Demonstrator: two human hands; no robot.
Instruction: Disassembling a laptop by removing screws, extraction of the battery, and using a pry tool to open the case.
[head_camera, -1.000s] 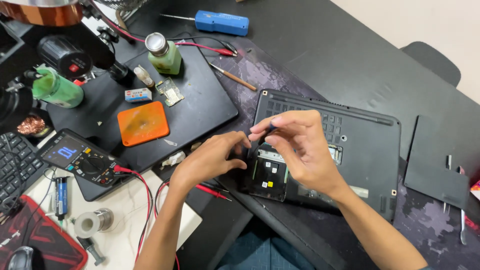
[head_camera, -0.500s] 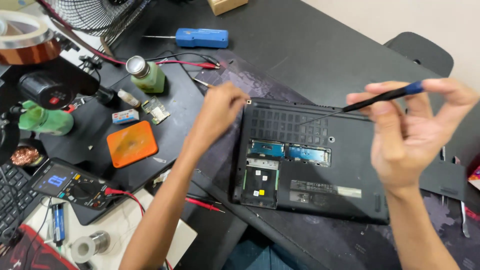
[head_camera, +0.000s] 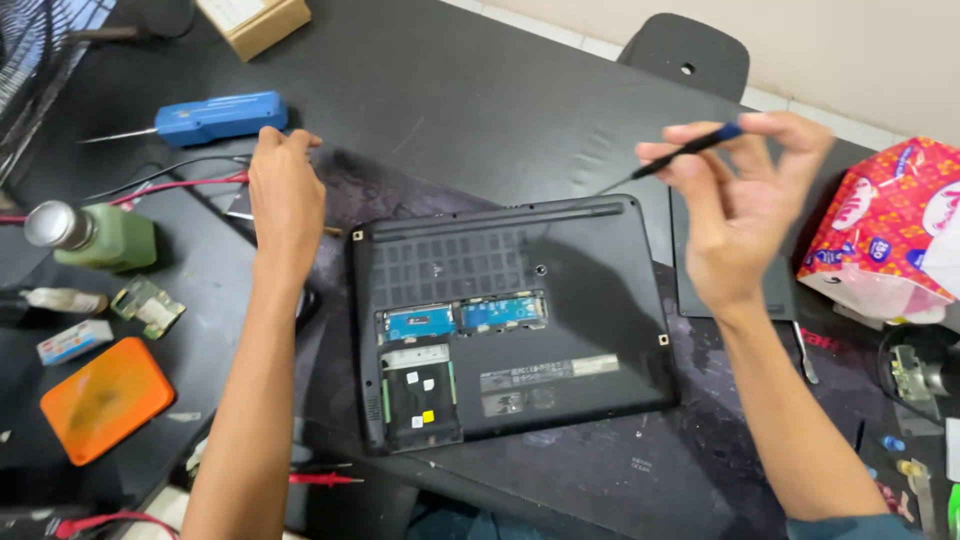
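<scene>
Pinching a slim screwdriver in your right hand, your left hand rests empty at 10 o'clock; laptop bay uncovered, base still on.

Place: electronics repair workshop
Bench: dark table crowded with tools
Work piece: laptop lying upside down, bay cover off, boards exposed
Tools: blue screwdriver, red probe leads, green bottle
Clutter: loose parts, cardboard box
</scene>
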